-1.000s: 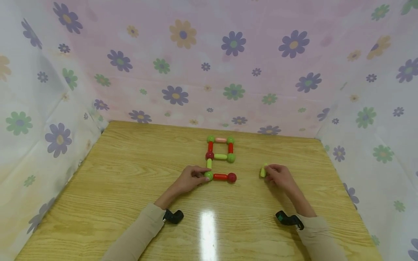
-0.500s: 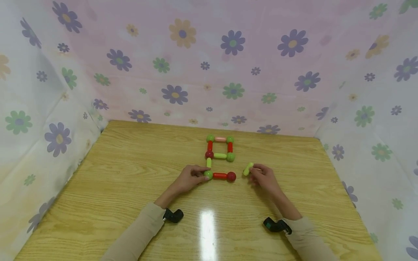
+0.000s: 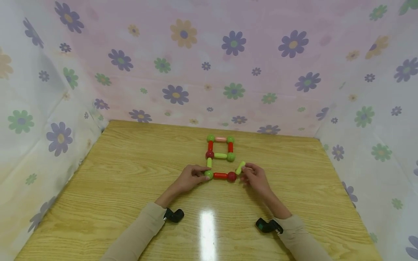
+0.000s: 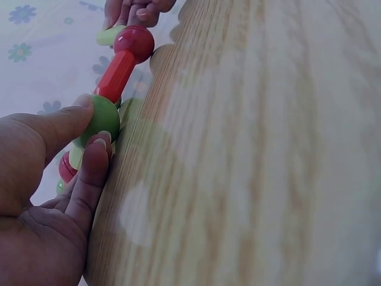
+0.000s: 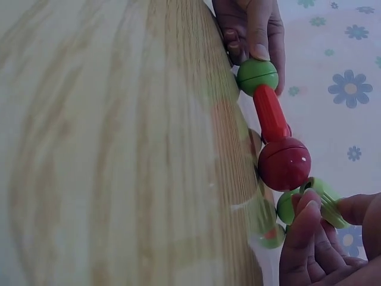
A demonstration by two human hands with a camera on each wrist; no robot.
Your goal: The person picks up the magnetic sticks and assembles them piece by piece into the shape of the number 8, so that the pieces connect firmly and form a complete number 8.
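Between thumb and fingers, my left hand (image 3: 190, 178) pinches a green ball (image 4: 104, 122) at the near left corner of a ball-and-rod figure lying flat. From that ball a red rod (image 3: 220, 175) runs right to a dark red ball (image 3: 232, 177). A yellow-green rod (image 3: 209, 163) leads away from it to another dark red ball (image 3: 210, 154), a corner of a square of rods and balls. My right hand (image 3: 258, 179) pinches a loose yellow-green rod (image 5: 327, 204), held tilted close beside the nearer dark red ball; whether they touch I cannot tell.
The figure lies on a wood-grain table (image 3: 143, 145). Its far square has a pink rod (image 3: 221, 139) at the back and red rods at the sides. Flower-patterned cloth (image 3: 196, 72) walls the table at the back and both sides. Black wrist cameras (image 3: 174, 215) sit at both cuffs.
The right hand has carried the yellow-green rod leftward, from well right of the figure to beside the nearer dark red ball. My left hand has stayed on the green ball.
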